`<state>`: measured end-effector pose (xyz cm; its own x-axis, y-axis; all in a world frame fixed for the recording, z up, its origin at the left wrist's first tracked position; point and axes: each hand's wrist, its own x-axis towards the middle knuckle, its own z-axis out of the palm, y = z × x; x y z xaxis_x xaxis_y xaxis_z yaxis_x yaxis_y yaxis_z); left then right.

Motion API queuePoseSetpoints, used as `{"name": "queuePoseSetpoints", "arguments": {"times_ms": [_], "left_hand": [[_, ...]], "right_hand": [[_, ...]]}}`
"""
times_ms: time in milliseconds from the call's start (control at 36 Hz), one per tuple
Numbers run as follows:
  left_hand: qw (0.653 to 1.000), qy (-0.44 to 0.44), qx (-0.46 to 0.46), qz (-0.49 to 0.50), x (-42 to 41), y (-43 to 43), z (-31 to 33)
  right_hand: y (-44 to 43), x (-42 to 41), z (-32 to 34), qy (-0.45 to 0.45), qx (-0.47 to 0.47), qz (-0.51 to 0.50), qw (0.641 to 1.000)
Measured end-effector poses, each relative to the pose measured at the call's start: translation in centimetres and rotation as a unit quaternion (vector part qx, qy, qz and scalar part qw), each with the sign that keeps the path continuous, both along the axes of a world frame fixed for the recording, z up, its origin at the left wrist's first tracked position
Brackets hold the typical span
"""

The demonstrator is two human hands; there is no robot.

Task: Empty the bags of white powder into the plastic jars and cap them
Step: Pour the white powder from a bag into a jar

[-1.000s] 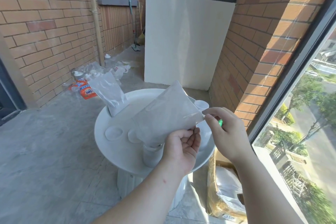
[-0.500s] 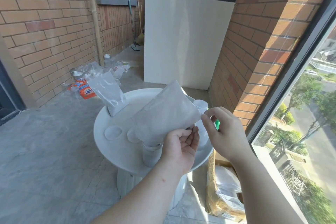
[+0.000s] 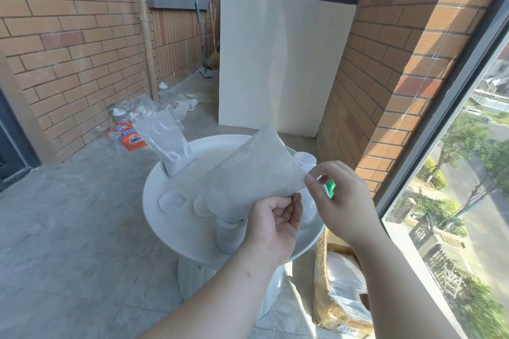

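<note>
A clear bag of white powder [image 3: 253, 170] hangs tilted, its mouth down in an open plastic jar [image 3: 230, 232] at the front of the round white table [image 3: 154, 181]. My left hand [image 3: 275, 224] holds the bag's lower edge from beneath. My right hand [image 3: 341, 201] pinches the bag's raised right corner. A second powder bag [image 3: 165, 140] stands at the table's back left. Two white lids [image 3: 172, 202] lie flat left of the jar. Another jar [image 3: 304, 158] stands at the far right, and one more [image 3: 307, 213] is partly hidden behind my left hand.
A green object [image 3: 330, 189] shows behind my right hand. A cardboard box [image 3: 341, 292] with wrapped packs sits on the floor right of the table. Bottles and an orange pack [image 3: 132, 137] lie by the left brick wall. A window runs along the right.
My right hand and the bag's pinched corner have dropped slightly and drawn a little left. My left hand keeps its hold, and the bag stays in the jar.
</note>
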<state>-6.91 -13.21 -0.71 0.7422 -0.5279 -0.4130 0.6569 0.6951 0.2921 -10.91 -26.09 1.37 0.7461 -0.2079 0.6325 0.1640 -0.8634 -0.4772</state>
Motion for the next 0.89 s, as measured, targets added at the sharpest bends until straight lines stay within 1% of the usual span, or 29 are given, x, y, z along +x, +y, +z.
{"name": "queuePoseSetpoints", "arguments": {"times_ms": [111,194,250,306,361,528,611,889], "left_hand": [[1.0,-0.001,-0.001,0.002,0.1,0.0,0.0],[1.0,0.0,0.0,0.002,0.1,-0.1,0.0],[1.0,-0.003,0.002,0.002,0.0,-0.1,-0.1],[1.0,-0.01,0.004,0.002,0.0,-0.1,0.0],[1.0,-0.014,0.006,0.002,0.0,-0.1,0.0],[1.0,-0.004,0.012,-0.002,-0.1,-0.2,0.0],[1.0,-0.005,0.015,-0.002,-0.2,0.0,0.1],[0.999,-0.011,0.043,0.001,-0.5,0.5,0.8]], "right_hand": [[0.2,0.0,0.2,0.009,0.017,0.004,1.0],[0.4,0.2,0.2,0.012,0.011,-0.001,1.0],[0.5,0.1,0.3,0.025,0.029,-0.001,0.999],[0.8,0.1,0.5,0.037,0.051,0.013,0.998],[1.3,0.4,0.7,0.038,0.053,0.026,0.998],[3.0,2.0,0.5,-0.015,-0.021,0.008,1.0],[3.6,2.4,0.8,-0.045,-0.024,0.011,0.999],[4.5,3.1,1.6,-0.069,-0.05,0.021,0.996]]}}
